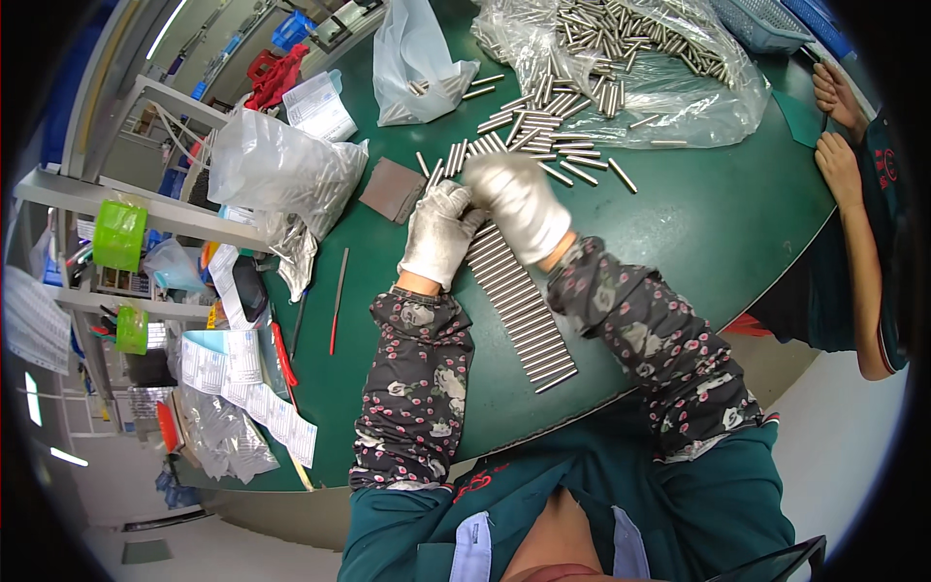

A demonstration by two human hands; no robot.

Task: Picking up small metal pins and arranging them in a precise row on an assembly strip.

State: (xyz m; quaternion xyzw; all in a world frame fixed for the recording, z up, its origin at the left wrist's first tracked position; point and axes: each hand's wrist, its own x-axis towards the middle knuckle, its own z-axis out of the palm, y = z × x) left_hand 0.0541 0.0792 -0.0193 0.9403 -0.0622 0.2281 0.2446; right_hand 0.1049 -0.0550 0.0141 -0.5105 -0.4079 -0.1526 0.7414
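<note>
A ladder-like row of slim, silver metal pins (522, 308) lies on a smooth, dark-green table top (679, 242), running away from my body. My left hand (436, 233), in a white glove, is at the row's far end with fingers bent; my right hand (521, 204), gloved alike, is a blur over the row's far right corner. I cannot tell whether either is clamped on a pin. Beyond the row, a scattered heap of loose silver pins (531, 128) crowds up to my gloves and reaches back to a large, clear plastic bag (669, 107). Left of the row lie a flat, brown, squarish block (392, 191) and a thin, red-ended rod (339, 303). Right of the row, green surface stretches to the table's curved edge, with a co-worker's hands (837, 167) there. On my side, that edge passes near the row's close end.
</note>
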